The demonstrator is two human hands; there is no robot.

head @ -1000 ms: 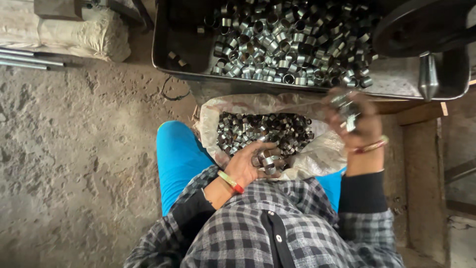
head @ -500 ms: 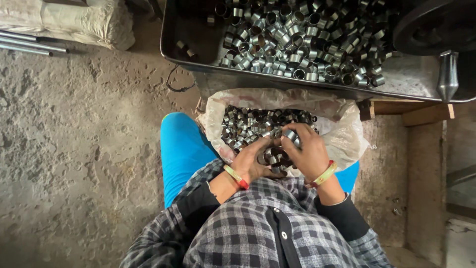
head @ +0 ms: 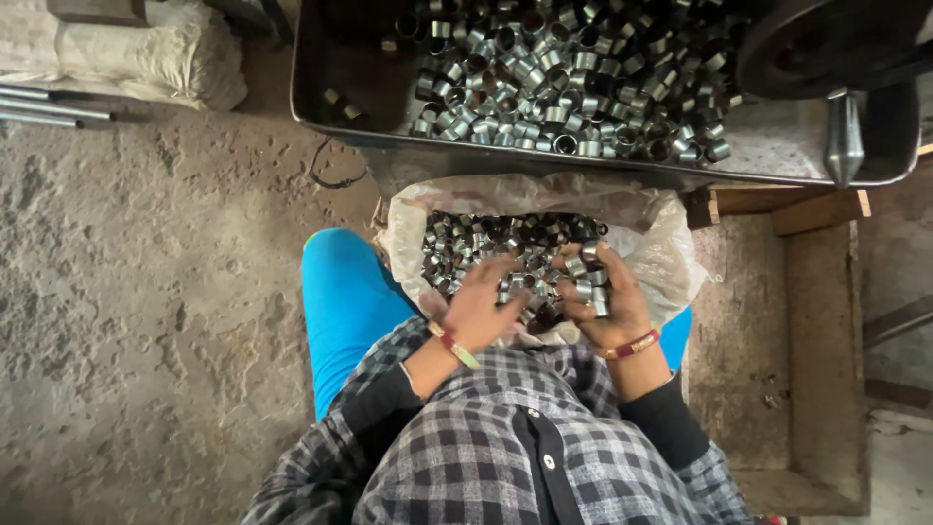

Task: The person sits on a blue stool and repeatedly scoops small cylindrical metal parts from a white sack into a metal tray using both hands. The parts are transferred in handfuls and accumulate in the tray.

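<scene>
As fingers [head: 583, 277] grip, shiny metal rings [head: 505, 238], crinkled plastic bag [head: 661, 233]

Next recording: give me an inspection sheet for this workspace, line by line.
Surface: rough concrete floor; a white sack lies open on the person's lap.
Job's things: small metal rings fill the sack; many more lie in the dark metal tray above it.
Clutter: white cloth bundle and metal rods at upper left.
Grippers: left hand pressed into the rings, fingers spread; right hand curled around a handful of rings.
Cables: one thin wire loop on the floor below the tray.
Surroundings: wooden frame at right; a machine part over the tray.
</scene>
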